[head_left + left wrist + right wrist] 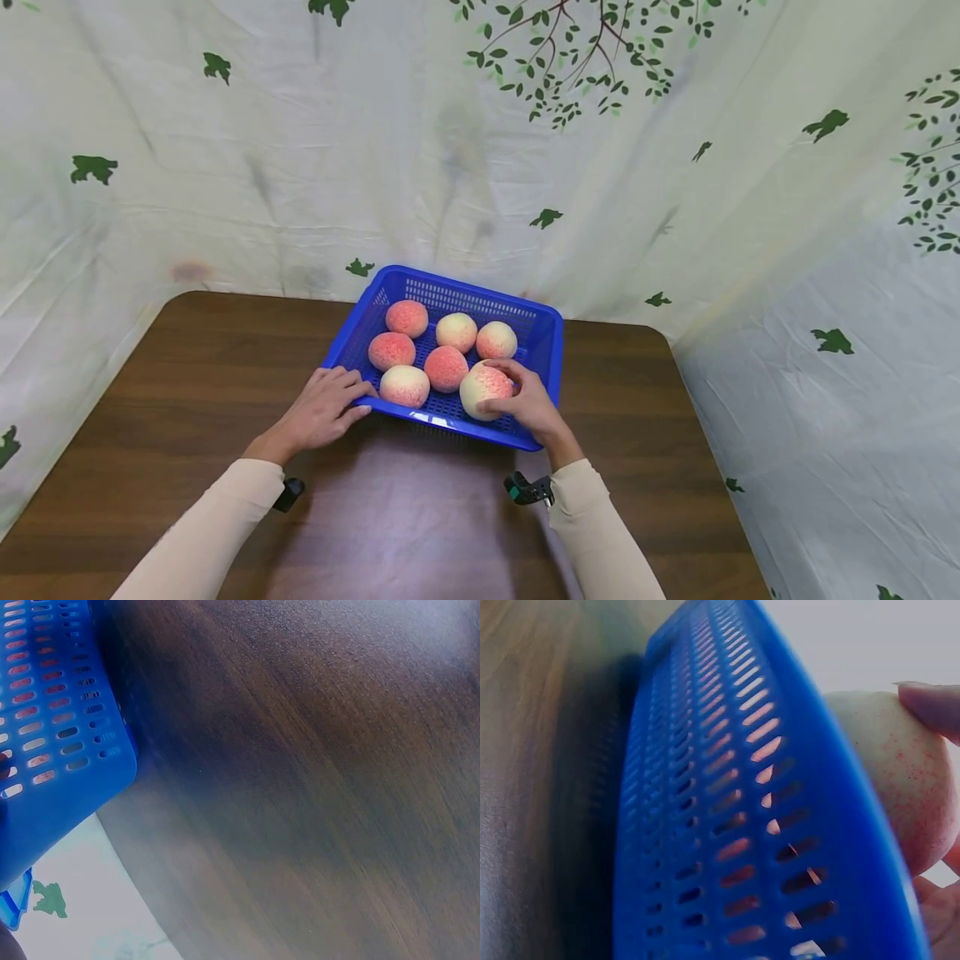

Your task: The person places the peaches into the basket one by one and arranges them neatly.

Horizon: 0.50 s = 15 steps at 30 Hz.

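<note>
A blue plastic basket [557,354] with slotted walls stands on the table, with several pink and cream peaches [446,369] lying in it. My left hand [324,408] grips the rim at the near left corner, fingers over the edge and thumb on the outside. At the near right, the right hand [534,408] holds a pale peach with a pink blush [480,393] between thumb and fingers. The right wrist view shows this peach [889,761] above the basket's rim. In the left wrist view only the outer basket wall [60,750] shows well; the hand is mostly out of frame.
The brown wooden table [622,417] has rounded far corners. Close behind it hangs a pale curtain [420,167] with a leaf print, which continues on both sides. The basket sits near the table's far edge.
</note>
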Available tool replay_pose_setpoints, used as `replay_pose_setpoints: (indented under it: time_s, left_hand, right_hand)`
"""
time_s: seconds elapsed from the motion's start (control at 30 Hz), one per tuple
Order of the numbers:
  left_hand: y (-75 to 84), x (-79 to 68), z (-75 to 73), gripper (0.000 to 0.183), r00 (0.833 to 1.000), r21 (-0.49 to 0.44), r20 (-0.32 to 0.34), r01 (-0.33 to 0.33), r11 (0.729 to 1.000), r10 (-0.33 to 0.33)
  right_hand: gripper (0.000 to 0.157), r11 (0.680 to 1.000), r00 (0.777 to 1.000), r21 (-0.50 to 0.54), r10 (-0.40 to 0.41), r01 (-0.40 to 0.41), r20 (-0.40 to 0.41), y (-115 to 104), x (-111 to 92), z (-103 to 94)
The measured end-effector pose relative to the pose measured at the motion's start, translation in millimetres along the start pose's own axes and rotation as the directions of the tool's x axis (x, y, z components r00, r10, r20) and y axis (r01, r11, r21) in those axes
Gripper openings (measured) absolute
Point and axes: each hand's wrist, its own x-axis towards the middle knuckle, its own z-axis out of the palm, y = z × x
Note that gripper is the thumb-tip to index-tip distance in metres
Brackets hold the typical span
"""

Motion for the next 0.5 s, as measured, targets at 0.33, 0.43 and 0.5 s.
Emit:
replay_pose_setpoints:
  time_s: [0.33,0.43,0.5]
  left_hand:
    - [-0.4,0.8,0.2,0.013,0.999,-0.004,-0.037,-0.028,1.0,0.028]
    - [0.2,0.5,-0.2,0.013,0.999,-0.003,-0.026,-0.019,1.0,0.019]
    - [0.6,0.3,-0.4,0.013,1.0,-0.003,-0.015,-0.013,1.0,0.012]
  right_hand:
    - [0.058,0.996,0.992,-0.058,0.067,-0.061,0.108,7,12,8.3]
    - [0.056,0.993,0.988,-0.083,0.09,-0.08,0.123,11,15,9.8]
    - [0.058,0.99,0.986,-0.117,0.098,-0.083,0.138,12,15,10.8]
